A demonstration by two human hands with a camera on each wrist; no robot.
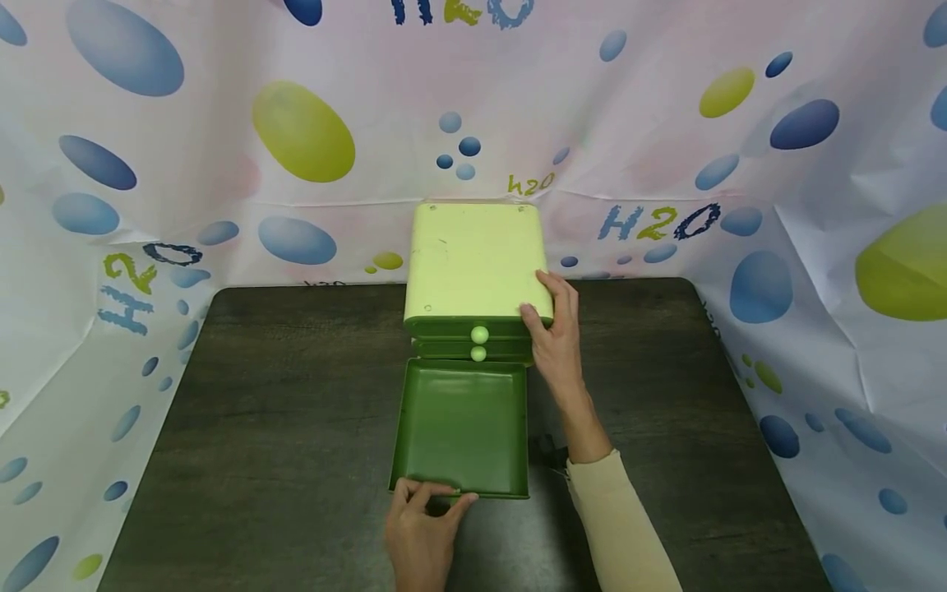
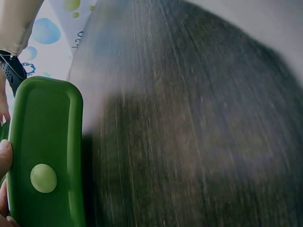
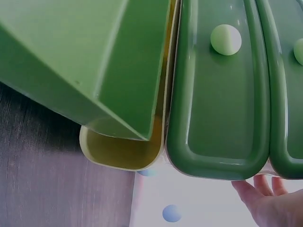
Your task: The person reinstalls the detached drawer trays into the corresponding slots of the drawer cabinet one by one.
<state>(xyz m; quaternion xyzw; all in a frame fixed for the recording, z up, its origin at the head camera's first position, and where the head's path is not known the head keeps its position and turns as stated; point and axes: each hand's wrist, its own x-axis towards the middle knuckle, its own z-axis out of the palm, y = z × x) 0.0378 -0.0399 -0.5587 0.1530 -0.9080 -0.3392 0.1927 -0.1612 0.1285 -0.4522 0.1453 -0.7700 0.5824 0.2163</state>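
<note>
A small light-green cabinet (image 1: 473, 259) stands on the table, its front facing me. Its bottom drawer (image 1: 466, 432), dark green with nothing inside, is pulled far out. At the drawer's front wall, my left hand (image 1: 423, 530) pinches the rim between thumb and fingers. The left wrist view shows that drawer's front with its pale round knob (image 2: 43, 178). My right hand (image 1: 558, 337) rests its thumb and fingers on the cabinet's right side and top edge. In the right wrist view, the pulled drawer sits at a slant in its opening (image 3: 124, 150).
Above that opening are two drawers, the upper drawer (image 3: 284, 94) and middle drawer (image 3: 222, 109), both pushed in, with pale knobs. The dark wooden table (image 1: 296, 427) extends on either side. A white sheet with coloured ovals (image 1: 355, 238) hangs right behind the cabinet.
</note>
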